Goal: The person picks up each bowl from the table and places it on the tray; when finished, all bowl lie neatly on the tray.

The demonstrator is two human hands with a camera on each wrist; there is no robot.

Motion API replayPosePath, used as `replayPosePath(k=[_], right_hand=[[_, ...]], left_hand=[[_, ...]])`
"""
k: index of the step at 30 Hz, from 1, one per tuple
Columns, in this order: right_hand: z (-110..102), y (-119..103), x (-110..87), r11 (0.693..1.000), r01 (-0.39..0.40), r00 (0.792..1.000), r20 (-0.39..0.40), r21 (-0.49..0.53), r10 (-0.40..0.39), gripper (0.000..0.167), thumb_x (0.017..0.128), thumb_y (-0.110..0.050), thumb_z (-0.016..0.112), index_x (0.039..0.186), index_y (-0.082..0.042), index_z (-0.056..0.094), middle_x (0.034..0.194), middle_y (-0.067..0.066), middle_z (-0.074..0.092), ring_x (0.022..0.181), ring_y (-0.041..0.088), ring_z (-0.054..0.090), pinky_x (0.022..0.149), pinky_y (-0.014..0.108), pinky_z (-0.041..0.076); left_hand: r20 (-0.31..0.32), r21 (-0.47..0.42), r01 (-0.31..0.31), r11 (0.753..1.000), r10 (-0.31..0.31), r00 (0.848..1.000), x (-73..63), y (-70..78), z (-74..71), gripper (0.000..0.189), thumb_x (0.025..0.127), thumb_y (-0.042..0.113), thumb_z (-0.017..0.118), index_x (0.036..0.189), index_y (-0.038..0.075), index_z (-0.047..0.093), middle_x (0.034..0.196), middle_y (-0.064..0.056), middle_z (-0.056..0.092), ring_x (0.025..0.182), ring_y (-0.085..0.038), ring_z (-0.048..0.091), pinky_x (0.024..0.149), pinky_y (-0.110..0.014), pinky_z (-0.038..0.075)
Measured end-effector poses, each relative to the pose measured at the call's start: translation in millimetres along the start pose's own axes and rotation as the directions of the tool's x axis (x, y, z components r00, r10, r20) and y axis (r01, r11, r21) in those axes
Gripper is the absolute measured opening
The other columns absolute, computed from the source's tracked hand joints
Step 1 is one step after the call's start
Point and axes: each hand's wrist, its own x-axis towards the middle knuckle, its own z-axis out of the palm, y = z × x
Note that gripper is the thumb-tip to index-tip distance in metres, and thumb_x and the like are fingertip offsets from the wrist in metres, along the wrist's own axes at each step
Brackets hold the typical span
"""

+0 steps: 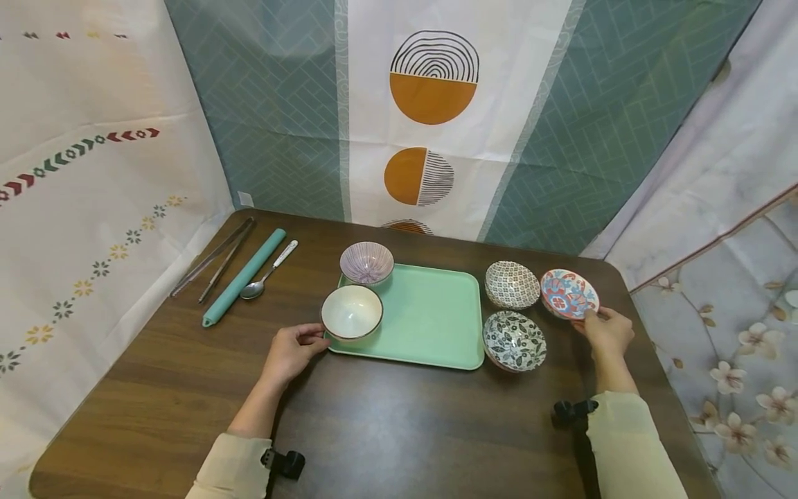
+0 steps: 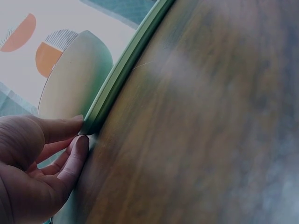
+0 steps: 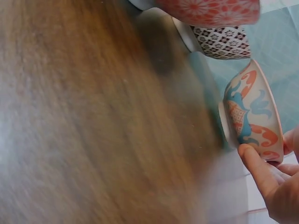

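My left hand pinches the near left corner of a mint-green tray, its thumb on the rim in the left wrist view. On the tray's left side sit a white bowl with a dark rim and, behind it, a purple-striped bowl. At the right, my right hand grips the near right rim of a red and blue patterned bowl. The right wrist view shows that bowl's side and foot; whether the foot touches the table is unclear.
Beside the tray's right edge stand a brown-patterned bowl and a black leaf-patterned bowl. Chopstick-like dark sticks, a teal rolling-pin-like stick and a spoon lie at the left. Curtains hang behind the wooden table.
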Motion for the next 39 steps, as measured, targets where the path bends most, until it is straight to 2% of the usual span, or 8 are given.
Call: replayPosePath(k=[5,11,17,23,26,30,33,39], right_hand=[[-7.4,-14.0,-2.4,1.0,0.001,1.0,0.019,0.001,-0.001,0.053,0.096,-0.007,0.05,0.144,0.014,0.044,0.056,-0.016,0.061,0.048,0.005,0.066,0.057,0.022,0.056],[-8.2,-42.3,-14.2,0.997,0.018,0.997,0.072,0.077,-0.023,0.055,0.098,-0.005,0.048,0.147,0.015,0.037,0.064,-0.012,0.062,0.05,0.006,0.067,0.06,0.022,0.056],[5.4,-66.9,-33.9,0.99,0.107,0.985,0.128,0.094,-0.118,0.05,0.096,-0.001,0.049,0.142,0.018,0.043,0.063,-0.012,0.064,0.053,0.004,0.067,0.06,0.021,0.056],[28.3,-78.7,-51.3,0.976,0.217,0.952,0.216,0.021,-0.217,0.044,0.098,-0.004,0.053,0.137,0.017,0.051,0.072,-0.005,0.068,0.058,0.001,0.068,0.063,0.022,0.057],[42.5,-81.8,-59.6,0.969,0.245,0.933,0.271,0.006,-0.238,0.042,0.099,-0.004,0.053,0.136,0.016,0.052,0.088,0.016,0.07,0.061,0.001,0.068,0.066,0.023,0.057],[61.2,-84.5,-72.4,0.959,0.284,0.896,0.362,-0.022,-0.257,0.043,0.1,-0.004,0.053,0.138,0.016,0.051,0.112,0.039,0.061,0.064,-0.001,0.068,0.069,0.023,0.057],[76.2,-87.0,-82.3,0.952,0.304,0.864,0.434,-0.046,-0.255,0.043,0.102,-0.005,0.053,0.141,0.014,0.048,0.119,0.042,0.058,0.067,0.001,0.069,0.071,0.023,0.057],[115.0,-85.4,-98.1,0.943,0.319,0.822,0.522,-0.092,-0.227,0.041,0.102,-0.005,0.055,0.14,0.011,0.051,0.112,0.037,0.064,0.076,0.015,0.074,0.071,0.026,0.058]], left_hand=[[0.002,0.003,0.005,1.0,-0.005,1.0,0.1,1.0,-0.7,0.031,0.088,0.003,0.077,0.116,-0.01,0.071,0.098,-0.019,0.074,0.091,-0.026,0.071,0.066,-0.018,0.051],[0.006,0.008,0.002,1.0,-0.002,1.0,0.3,0.6,-1.3,0.032,0.088,0.003,0.077,0.117,-0.01,0.07,0.1,-0.02,0.074,0.093,-0.029,0.072,0.066,-0.017,0.051],[0.006,0.014,0.004,1.0,-0.004,1.0,0.6,0.7,-1.2,0.032,0.088,0.004,0.077,0.117,-0.009,0.07,0.1,-0.02,0.074,0.094,-0.029,0.072,0.066,-0.017,0.05],[0.006,0.007,0.006,1.0,-0.006,1.0,1.4,0.2,-0.7,0.032,0.088,0.004,0.077,0.117,-0.009,0.071,0.1,-0.02,0.074,0.093,-0.029,0.072,0.066,-0.017,0.05],[0.009,0.007,0.001,1.0,-0.001,1.0,1.8,0.0,-1.0,0.032,0.088,0.004,0.077,0.117,-0.009,0.071,0.1,-0.02,0.074,0.093,-0.028,0.072,0.066,-0.017,0.05],[0.013,0.002,0.0,1.0,0.0,1.0,1.9,0.4,-1.3,0.032,0.088,0.004,0.077,0.117,-0.009,0.07,0.1,-0.02,0.074,0.093,-0.029,0.072,0.067,-0.017,0.05],[0.015,0.001,0.002,1.0,-0.002,1.0,1.5,0.1,-1.6,0.033,0.089,0.004,0.077,0.118,-0.009,0.07,0.101,-0.02,0.074,0.094,-0.029,0.072,0.067,-0.017,0.05],[0.005,0.005,-0.004,1.0,0.004,1.0,1.6,-1.2,0.2,0.032,0.087,0.003,0.077,0.116,-0.009,0.071,0.1,-0.019,0.074,0.093,-0.028,0.072,0.067,-0.018,0.05]])
